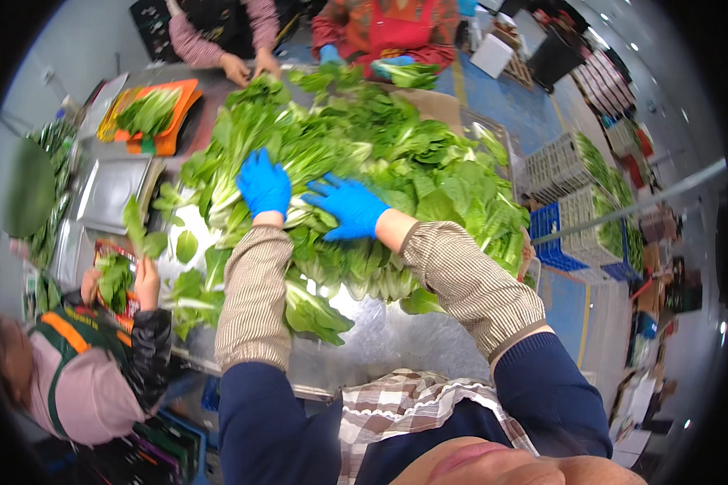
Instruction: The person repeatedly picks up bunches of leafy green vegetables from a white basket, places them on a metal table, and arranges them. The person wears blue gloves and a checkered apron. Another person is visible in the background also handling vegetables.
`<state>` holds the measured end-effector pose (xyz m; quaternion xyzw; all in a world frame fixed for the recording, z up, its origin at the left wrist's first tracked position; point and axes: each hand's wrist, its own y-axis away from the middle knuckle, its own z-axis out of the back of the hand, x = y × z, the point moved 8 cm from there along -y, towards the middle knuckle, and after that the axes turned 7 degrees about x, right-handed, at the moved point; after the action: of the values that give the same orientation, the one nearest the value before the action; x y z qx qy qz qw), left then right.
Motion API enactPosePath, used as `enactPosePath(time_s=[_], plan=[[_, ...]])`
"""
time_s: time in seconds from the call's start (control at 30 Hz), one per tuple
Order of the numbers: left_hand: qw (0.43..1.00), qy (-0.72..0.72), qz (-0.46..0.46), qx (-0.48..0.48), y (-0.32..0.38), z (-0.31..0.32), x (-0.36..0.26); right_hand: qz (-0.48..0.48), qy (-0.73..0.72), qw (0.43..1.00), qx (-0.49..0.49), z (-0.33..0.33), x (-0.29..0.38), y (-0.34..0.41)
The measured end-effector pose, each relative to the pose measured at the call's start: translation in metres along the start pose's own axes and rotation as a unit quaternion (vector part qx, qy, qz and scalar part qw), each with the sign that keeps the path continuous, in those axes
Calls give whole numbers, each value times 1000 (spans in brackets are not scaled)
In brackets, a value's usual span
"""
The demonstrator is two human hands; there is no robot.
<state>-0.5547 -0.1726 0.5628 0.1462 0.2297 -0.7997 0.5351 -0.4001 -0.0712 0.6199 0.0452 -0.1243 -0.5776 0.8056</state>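
A large heap of leafy greens [400, 157] with pale stalks covers much of a metal table [394, 339]. My left hand [264, 185], in a blue glove, lies palm down on the stalks at the heap's left part. Just to its right, my right hand [349, 206], gloved in blue too, rests on the greens with its fingers spread. Neither hand visibly grips a leaf, though the undersides of both are hidden. Nearer to me, a loose leafy head [316, 312] lies on the metal beside my left sleeve.
Co-workers handle greens at the far edge and at left. Orange trays [185, 112] with greens and a metal pan [112, 194] stand on the left. Beyond the table's right edge are stacked white crates [555, 167] and a blue crate [546, 233] on the floor.
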Motion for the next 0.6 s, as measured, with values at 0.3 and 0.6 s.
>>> enactPosePath(time_s=[0.3, 0.6], plan=[[991, 115, -69, -8, 8, 44, -48, -80, 59, 993, -66, 75, 6, 116], [969, 191, -132, -86, 73, 88, 19, -68, 1, 995, -76, -5, 64, 265]])
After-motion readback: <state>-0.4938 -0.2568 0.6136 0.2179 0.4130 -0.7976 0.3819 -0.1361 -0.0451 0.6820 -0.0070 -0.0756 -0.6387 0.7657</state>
